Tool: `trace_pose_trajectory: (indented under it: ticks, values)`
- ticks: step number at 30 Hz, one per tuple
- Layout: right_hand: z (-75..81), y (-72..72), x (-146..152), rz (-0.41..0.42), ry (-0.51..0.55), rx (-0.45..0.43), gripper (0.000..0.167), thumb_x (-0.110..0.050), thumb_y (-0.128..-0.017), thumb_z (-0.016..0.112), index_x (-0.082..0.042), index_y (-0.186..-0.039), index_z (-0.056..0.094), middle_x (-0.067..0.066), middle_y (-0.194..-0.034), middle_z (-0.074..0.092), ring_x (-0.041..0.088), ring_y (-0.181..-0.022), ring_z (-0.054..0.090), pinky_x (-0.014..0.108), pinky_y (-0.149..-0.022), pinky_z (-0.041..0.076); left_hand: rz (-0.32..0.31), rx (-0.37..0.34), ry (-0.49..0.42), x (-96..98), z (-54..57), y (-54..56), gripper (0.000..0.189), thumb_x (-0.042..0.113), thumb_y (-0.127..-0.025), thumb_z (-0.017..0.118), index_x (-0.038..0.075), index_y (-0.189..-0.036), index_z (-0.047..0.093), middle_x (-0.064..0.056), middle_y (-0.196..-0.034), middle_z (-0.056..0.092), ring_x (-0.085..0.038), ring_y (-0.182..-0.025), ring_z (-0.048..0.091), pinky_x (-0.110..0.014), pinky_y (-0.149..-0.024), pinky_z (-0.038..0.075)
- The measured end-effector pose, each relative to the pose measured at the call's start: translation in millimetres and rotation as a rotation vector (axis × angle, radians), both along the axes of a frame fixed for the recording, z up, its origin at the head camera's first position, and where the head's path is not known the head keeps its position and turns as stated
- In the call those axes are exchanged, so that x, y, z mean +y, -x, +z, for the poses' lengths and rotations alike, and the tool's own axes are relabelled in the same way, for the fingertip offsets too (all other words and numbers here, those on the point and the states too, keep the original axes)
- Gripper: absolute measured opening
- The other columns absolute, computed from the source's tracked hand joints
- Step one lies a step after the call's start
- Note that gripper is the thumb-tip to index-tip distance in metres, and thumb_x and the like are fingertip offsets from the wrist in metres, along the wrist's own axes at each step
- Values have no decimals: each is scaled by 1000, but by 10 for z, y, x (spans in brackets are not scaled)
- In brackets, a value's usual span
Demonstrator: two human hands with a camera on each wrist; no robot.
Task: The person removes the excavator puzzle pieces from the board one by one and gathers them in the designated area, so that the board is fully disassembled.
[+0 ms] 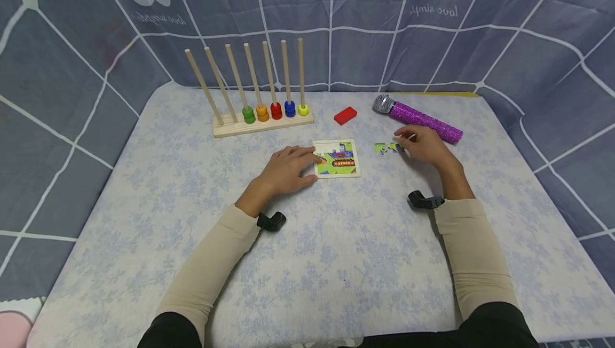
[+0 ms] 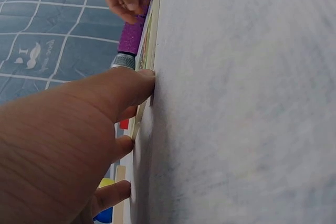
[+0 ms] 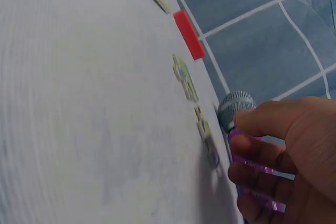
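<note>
A small wooden-framed jigsaw puzzle (image 1: 358,169) with a green vehicle picture lies on the table; part of its upper left shows bare wood. My left hand (image 1: 290,169) rests at its left edge, fingers spread and fingertips touching the frame. In the left wrist view, the thumb (image 2: 142,85) lies against the frame's near side. Right of the puzzle lie a few loose jigsaw pieces (image 1: 380,148). Just over their right end hovers my right hand (image 1: 423,145), fingers loosely bent. The right wrist view shows nothing between its thumb and fingers, and the pieces (image 3: 185,78) lie apart from it.
A purple glitter microphone (image 1: 425,120) lies behind the right hand. Behind the puzzle is a red block (image 1: 345,116). At back left stands a wooden peg rack (image 1: 264,128) with tall rods and coloured rings. A grey checked cloth (image 1: 365,60) hangs behind the table.
</note>
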State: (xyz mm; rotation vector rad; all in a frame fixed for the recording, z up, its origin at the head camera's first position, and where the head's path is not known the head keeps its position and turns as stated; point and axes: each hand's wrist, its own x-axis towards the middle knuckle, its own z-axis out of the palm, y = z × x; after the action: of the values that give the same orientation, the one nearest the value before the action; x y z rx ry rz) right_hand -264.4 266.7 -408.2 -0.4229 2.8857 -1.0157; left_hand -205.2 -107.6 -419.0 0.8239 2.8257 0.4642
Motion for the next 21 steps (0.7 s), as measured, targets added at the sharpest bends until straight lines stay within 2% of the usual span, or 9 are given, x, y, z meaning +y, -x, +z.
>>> trace_pose_trajectory:
  ticks: [6,9,12,14,16,18,21]
  values:
    - [120,-9,-256,100,-11,71,24,-7,-101,59,6,-120,66,25,-111,65,39,-99,61,53,-84,48,0,2,5,-6,18,3,48,43,-101,60,29,-147,53,-2,-163,32,-35,-145,30,-60,-111,27]
    - [156,-10,-478,196,-6,117,22,-4,-99,61,6,-118,67,22,-109,65,37,-99,60,51,-85,47,0,1,5,-15,24,3,48,43,-101,60,29,-147,53,-2,-163,33,-35,-145,30,-61,-111,27]
    - [188,-3,-777,314,-25,110,21,-2,-97,63,4,-116,69,18,-107,66,33,-98,59,49,-86,47,4,2,7,-28,29,2,48,43,-101,60,29,-146,54,-2,-162,33,-35,-144,31,-61,-111,27]
    - [202,5,-981,391,-78,72,22,-1,-96,63,3,-116,70,16,-106,65,31,-96,58,47,-86,47,5,3,7,-33,30,0,48,43,-101,60,29,-146,54,-2,-162,33,-35,-144,31,-61,-111,27]
    - [212,12,-1157,433,-167,30,22,0,-95,64,1,-116,72,15,-105,64,29,-95,57,45,-85,48,3,4,4,-32,24,0,47,43,-101,60,29,-146,55,-2,-162,34,-35,-144,32,-61,-110,27]
    - [216,14,-1291,434,-274,3,22,0,-94,65,0,-114,73,14,-105,63,29,-95,56,44,-87,48,0,5,1,-22,13,-3,46,43,-101,60,29,-145,55,-2,-161,35,-35,-144,32,-61,-110,28]
    - [241,9,-1408,386,-409,-16,18,-3,-93,69,-3,-110,75,13,-105,61,29,-97,55,44,-89,48,-2,4,0,-12,14,-11,46,42,-101,60,29,-145,56,-2,-161,35,-36,-143,32,-61,-110,28]
